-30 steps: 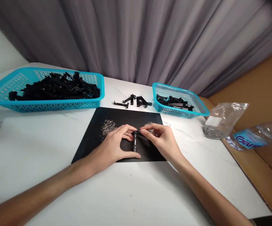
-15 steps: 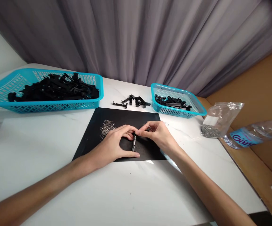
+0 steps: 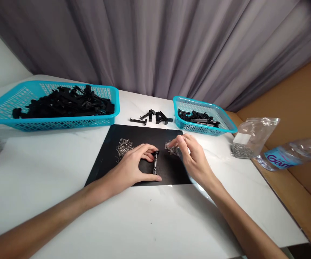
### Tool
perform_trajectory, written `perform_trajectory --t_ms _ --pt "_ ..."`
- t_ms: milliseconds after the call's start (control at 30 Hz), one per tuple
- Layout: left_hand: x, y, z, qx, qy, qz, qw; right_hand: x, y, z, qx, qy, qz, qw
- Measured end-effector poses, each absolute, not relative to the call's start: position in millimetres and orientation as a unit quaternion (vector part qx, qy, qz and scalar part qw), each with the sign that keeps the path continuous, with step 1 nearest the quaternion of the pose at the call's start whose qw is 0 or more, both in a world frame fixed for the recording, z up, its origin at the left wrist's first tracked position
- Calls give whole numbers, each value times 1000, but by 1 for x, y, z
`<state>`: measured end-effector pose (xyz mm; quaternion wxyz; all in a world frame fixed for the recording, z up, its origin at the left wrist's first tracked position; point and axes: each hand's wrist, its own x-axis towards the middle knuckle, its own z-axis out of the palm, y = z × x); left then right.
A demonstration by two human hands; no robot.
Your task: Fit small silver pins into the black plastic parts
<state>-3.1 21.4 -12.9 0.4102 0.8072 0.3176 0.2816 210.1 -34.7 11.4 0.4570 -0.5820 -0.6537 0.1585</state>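
Observation:
My left hand (image 3: 133,163) grips a narrow black plastic part (image 3: 155,163) lengthwise, thumb at its near end and fingers at its far end. The part stands over a black mat (image 3: 147,133), and a light strip shows along it. My right hand (image 3: 191,153) is over the mat's right side, index finger reaching to a small pile of metal pieces (image 3: 171,148). Its thumb is apart from the index finger, and I see nothing between them. Left of the part, partly behind my left hand, lies a larger pile of small metal pieces (image 3: 124,146).
At the back left stands a blue basket (image 3: 63,124) heaped with black parts; a smaller blue basket (image 3: 198,128) holds more at the right. Several loose black parts (image 3: 159,117) lie between them. Bags of metal pieces (image 3: 241,149) and a plastic bottle (image 3: 292,154) flank the work area.
My right hand has left the black part's far end and moved right to the small metal pile, its fingers parting. My left hand still holds the part in place.

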Motion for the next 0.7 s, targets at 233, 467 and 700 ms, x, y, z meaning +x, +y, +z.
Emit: perform_trajectory --t_ms 233,467,700 --pt "-3 21 -13 800 321 270 429 200 -35 -1 -503 -583 332 545" --pt "-3 21 -15 797 320 274 433 198 -32 -4 -502 -578 331 551" --pt "-3 22 -13 814 307 277 409 198 -32 -4 -498 -589 348 533"
